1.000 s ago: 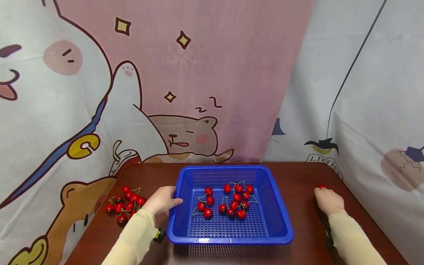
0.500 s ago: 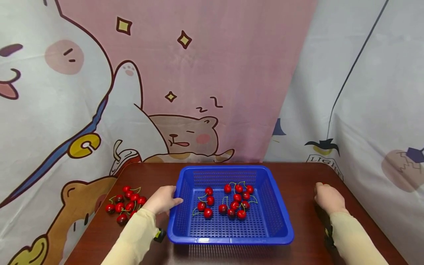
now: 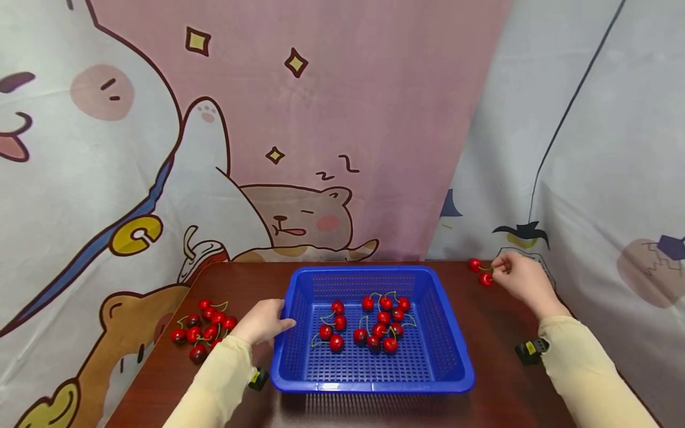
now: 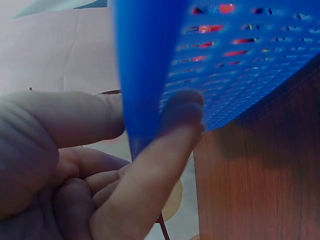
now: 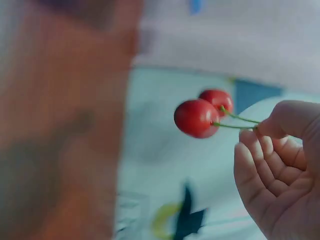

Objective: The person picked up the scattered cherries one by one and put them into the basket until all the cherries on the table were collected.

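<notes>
My right hand [image 3: 521, 282] pinches the green stems of a pair of red cherries [image 5: 196, 118] between thumb and fingertips. In the head view the pair hangs over the table's back right part, to the right of the basket. My left hand [image 3: 263, 323] grips the left rim of a blue plastic basket [image 3: 369, 387], thumb and finger on either side of the rim in the left wrist view. Inside the basket lie several red cherries [image 3: 336, 343] with stems, in a small group at left and a bigger one at centre right.
Another pile of cherries [image 3: 194, 336] lies on the brown table [image 3: 497, 392] to the left of the basket, partly behind my left forearm. A curtain with cartoon animals [image 3: 374, 119] hangs right behind the table's back edge.
My right hand has risen from the table's right side and moved back and to the left, bringing the pair of cherries into view. My left hand and the basket stay in place.
</notes>
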A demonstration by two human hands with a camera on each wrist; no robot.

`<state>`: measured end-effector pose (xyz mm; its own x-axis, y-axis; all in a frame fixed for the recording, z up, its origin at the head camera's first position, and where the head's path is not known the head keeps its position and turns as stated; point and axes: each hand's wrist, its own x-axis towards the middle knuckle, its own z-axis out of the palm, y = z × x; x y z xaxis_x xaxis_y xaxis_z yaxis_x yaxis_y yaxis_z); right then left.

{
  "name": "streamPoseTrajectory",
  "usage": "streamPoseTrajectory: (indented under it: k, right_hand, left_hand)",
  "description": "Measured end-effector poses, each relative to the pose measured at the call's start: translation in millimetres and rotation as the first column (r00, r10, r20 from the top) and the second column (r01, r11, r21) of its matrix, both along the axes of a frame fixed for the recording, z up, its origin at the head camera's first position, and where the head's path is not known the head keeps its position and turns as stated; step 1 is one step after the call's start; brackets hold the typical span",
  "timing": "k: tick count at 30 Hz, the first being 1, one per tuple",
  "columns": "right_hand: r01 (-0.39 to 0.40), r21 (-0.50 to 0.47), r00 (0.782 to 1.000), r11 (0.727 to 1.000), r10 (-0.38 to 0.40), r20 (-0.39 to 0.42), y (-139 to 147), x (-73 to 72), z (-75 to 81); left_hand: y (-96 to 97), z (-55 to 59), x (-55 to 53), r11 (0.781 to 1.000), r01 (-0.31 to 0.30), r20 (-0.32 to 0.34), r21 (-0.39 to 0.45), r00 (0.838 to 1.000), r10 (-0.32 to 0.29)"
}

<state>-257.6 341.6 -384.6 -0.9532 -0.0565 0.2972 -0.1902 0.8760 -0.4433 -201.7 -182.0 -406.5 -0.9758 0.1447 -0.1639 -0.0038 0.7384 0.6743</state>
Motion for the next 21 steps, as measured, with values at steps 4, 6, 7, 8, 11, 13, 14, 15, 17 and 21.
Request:
streamPoseTrajectory:
  k: [4,6,7,8,11,13,14,15,17,21]
  right_hand:
    - [-0.095,-0.034,0.995,0.995,0.094,-0.011,-26.2,2.7,31.5]
    - [-0.150,-0.048,0.989,0.988,0.149,-0.010,-40.2,4.7,44.0]
    - [-0.180,-0.059,0.984,0.982,0.180,-0.010,-47.4,5.7,49.5]
    - [-0.209,-0.069,0.978,0.975,0.209,-0.010,-54.6,7.0,54.2]
    - [-0.293,-0.083,0.956,0.952,0.294,-0.008,-75.7,9.6,64.3]
    - [-0.357,-0.098,0.933,0.929,0.360,0.010,-88.8,11.2,68.8]
    - [-0.389,-0.103,0.919,0.915,0.393,0.023,-95.0,12.0,70.4]
    - [-0.422,-0.104,0.903,0.901,0.428,0.036,-100.9,12.3,71.1]
    - [-0.485,-0.112,0.867,0.868,0.493,0.071,-112.1,13.0,71.2]
    - [-0.583,-0.105,0.794,0.806,0.592,0.140,-133.9,13.1,63.2]
  left_hand:
    - [-0.3,0.5,-0.3,1.000,0.001,-0.003,-0.010,1.000,-0.001]
    - [-0.1,1.7,-0.1,1.000,0.003,-0.004,-0.017,1.000,-0.003]
    - [-0.1,2.1,-0.1,1.000,0.002,-0.004,-0.019,1.000,-0.002]
    - [-0.2,2.6,-0.1,1.000,0.004,-0.006,-0.024,1.000,-0.004]
    - [-0.5,3.7,-0.3,0.999,0.012,-0.018,-0.043,1.000,-0.013]
    - [-0.7,3.3,-0.5,0.999,0.015,-0.020,-0.047,1.000,-0.016]
    - [-0.9,3.1,-0.6,0.999,0.017,-0.022,-0.050,1.000,-0.018]
    - [-0.9,2.9,-0.6,0.998,0.018,-0.024,-0.053,1.000,-0.020]
    - [-0.8,2.5,-0.8,0.998,0.020,-0.026,-0.057,0.999,-0.021]
    - [-0.2,2.6,-0.2,0.999,0.016,-0.020,-0.052,1.000,-0.017]
